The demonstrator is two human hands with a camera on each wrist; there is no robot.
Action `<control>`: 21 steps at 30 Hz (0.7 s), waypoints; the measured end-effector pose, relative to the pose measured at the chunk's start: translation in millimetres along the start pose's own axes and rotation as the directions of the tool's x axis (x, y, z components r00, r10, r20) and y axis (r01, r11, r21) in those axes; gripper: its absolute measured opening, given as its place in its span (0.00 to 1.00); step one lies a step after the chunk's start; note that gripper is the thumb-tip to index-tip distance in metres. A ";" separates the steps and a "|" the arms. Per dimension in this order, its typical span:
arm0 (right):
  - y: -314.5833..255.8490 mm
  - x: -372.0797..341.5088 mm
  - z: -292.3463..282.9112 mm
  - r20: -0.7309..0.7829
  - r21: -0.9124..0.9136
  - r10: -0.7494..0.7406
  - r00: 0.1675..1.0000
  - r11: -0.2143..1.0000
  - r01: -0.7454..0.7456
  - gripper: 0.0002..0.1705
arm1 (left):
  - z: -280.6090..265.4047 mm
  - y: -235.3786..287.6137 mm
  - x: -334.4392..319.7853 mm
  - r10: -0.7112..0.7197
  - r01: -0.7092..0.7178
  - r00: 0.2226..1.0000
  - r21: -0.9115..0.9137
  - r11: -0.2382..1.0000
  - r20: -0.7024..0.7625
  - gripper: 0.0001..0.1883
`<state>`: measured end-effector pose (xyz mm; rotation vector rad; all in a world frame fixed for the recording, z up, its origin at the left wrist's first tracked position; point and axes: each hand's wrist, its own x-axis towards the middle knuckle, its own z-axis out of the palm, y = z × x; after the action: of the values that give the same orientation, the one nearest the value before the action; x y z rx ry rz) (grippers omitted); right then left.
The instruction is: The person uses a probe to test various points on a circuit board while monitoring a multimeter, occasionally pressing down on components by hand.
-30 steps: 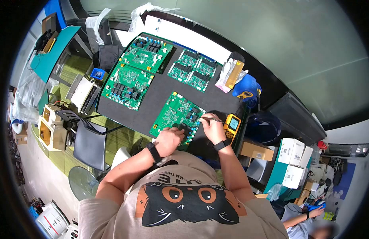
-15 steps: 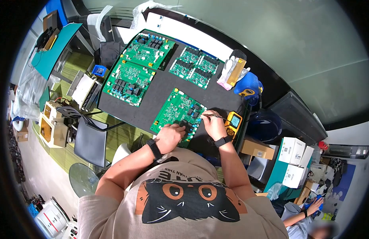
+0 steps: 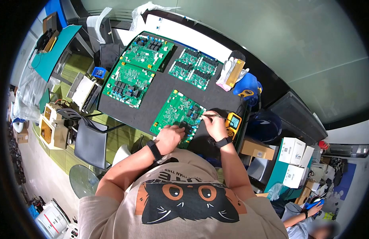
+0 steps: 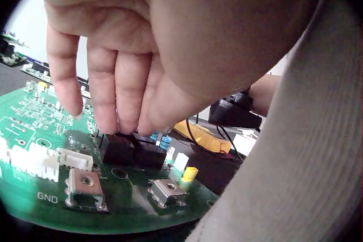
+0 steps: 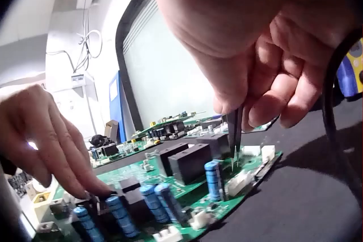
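Observation:
A green circuit board [image 3: 168, 109] lies on the black mat in front of me, with black relays [image 5: 190, 162] and blue cylindrical components [image 5: 213, 181] along one side. My left hand [image 3: 169, 139] rests its fingertips on black relays [image 4: 117, 150] near the board's close edge, fingers nearly straight. On the board's right side, my right hand [image 3: 214, 126] pinches black tweezers [image 5: 234, 128] between thumb and fingers. Their thin metal tips point down at the board, beside a relay and white connectors [image 5: 249, 150].
Two larger boards [image 3: 128, 85] lie at the left of the mat, and several smaller boards [image 3: 193, 67] at the back. A yellow meter [image 3: 233, 124] is just right of my right hand. Gloves with a brown box [image 3: 234, 74] and a blue-yellow tool [image 3: 247, 85] sit behind it.
Over the last second my right hand has shifted slightly and its wrist has turned a little, tweezers still at the board's right side. My left hand stays on the relays.

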<state>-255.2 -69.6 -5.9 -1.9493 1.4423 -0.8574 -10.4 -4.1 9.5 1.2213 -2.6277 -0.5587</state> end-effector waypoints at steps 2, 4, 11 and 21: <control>-0.9 1.4 -5.8 -0.038 0.024 0.061 0.997 0.998 -0.060 0.04 | 1.4 0.1 -0.3 0.003 -0.003 1.000 0.000 1.000 -0.009 0.17; -2.5 2.3 -9.7 -0.033 -0.005 0.043 0.999 0.999 -0.043 0.04 | -0.3 0.8 0.0 0.006 -0.006 1.000 0.001 1.000 -0.005 0.17; 3.2 -1.1 -5.1 0.008 -0.050 0.027 1.000 0.998 -0.027 0.04 | -0.1 1.4 0.9 0.004 -0.004 1.000 0.012 1.000 -0.002 0.17; 3.7 0.1 -2.2 0.001 -0.085 -0.024 1.000 0.996 0.024 0.04 | 3.8 2.2 -0.6 0.001 -0.001 0.998 0.003 1.000 -0.061 0.14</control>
<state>-259.1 -70.8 -7.3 -2.0335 1.4805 -0.8190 -12.8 -1.4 7.0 1.2184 -2.5795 -0.5087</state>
